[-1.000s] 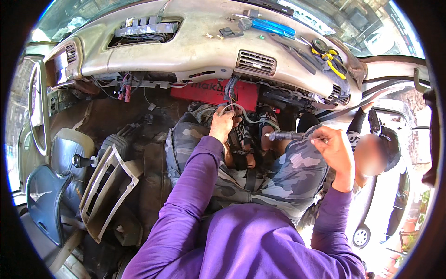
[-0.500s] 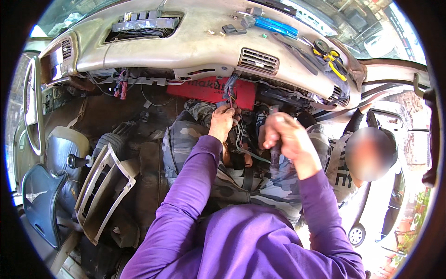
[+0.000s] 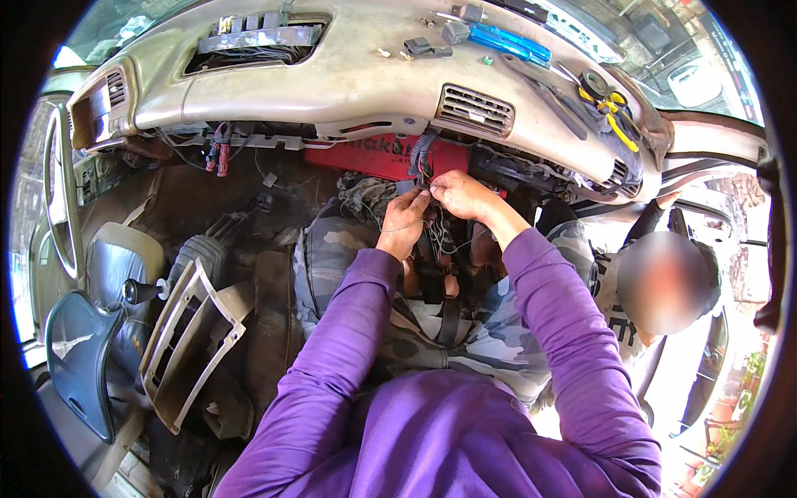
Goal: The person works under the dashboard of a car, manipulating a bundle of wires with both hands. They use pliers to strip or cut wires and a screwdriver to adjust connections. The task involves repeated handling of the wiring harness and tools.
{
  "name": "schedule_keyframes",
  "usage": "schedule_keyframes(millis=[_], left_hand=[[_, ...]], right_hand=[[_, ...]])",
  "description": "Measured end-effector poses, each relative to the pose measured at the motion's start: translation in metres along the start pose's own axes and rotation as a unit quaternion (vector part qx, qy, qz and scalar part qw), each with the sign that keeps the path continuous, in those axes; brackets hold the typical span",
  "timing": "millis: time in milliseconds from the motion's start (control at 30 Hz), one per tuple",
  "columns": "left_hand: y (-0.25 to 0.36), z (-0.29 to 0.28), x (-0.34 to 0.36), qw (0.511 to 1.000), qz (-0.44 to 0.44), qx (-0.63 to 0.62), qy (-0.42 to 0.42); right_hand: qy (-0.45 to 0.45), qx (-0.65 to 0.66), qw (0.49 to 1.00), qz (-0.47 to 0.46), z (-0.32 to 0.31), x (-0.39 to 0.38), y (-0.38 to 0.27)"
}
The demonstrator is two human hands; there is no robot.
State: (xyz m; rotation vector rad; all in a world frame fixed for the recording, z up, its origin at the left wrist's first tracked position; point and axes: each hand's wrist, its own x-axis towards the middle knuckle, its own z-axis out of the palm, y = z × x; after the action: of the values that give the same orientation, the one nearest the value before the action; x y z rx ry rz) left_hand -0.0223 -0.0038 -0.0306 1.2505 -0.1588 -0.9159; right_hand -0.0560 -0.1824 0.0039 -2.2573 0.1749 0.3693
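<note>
My left hand [image 3: 403, 222] is closed, pinching the wires just under a corrugated harness [image 3: 425, 145] that hangs from the dashboard underside. My right hand [image 3: 461, 195] is also closed on these wires, its fingertips touching those of my left hand. Thin loose wires [image 3: 440, 241] dangle below both hands over my camouflage-trousered legs [image 3: 328, 266]. Behind the hands lies a red case [image 3: 353, 156]. The dark cylindrical tool seen earlier in my right hand cannot be made out.
The dashboard [image 3: 357, 75] carries pliers [image 3: 618, 124], a blue screwdriver set [image 3: 506, 46], tape and connectors. At left are a gear lever [image 3: 137, 290] and loose trim frame [image 3: 191, 340]. A co-worker [image 3: 639, 315] is at the open door on the right.
My right hand has swung from the right, where it held a dark cylindrical tool, up to meet my left hand at the wires. My left hand has shifted slightly right.
</note>
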Motion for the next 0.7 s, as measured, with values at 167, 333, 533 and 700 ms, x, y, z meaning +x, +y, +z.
schedule_keyframes(millis=[167,333,533,700], left_hand=[[-0.002,0.006,-0.001,0.999,0.008,-0.037,0.01],[-0.011,0.002,0.004,0.999,0.037,-0.012,0.031],[-0.01,0.009,0.007,0.992,0.063,0.065,0.092],[-0.009,0.015,0.003,0.984,0.105,0.054,0.134]], right_hand=[[-0.085,0.005,0.995,0.052,-0.017,0.003,-0.007],[-0.085,-0.039,0.996,-0.005,-0.016,0.005,-0.011],[-0.002,-0.034,0.999,-0.024,0.0,0.008,0.011],[-0.027,-0.02,0.999,0.029,-0.004,0.008,-0.003]])
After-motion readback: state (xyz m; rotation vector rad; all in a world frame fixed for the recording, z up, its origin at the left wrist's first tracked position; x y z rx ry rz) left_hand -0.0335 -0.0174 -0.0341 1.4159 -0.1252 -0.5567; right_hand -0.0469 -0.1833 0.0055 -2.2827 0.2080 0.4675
